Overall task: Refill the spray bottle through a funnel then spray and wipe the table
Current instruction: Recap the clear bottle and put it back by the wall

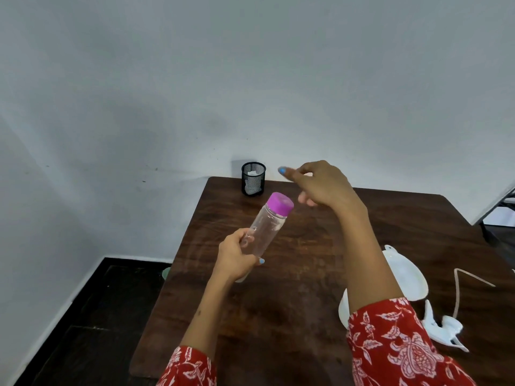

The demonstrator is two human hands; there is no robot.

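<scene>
Bottle, clear with purple cap, is gripped tilted by left hand. Right hand is held above the table, loosely curled, empty.

I see a black wire-mesh cylindrical pen cup holding crumpled white paper at the far table edge against a pale grey wall, dark floor at left

Clear plastic bottle, wooden table
</scene>
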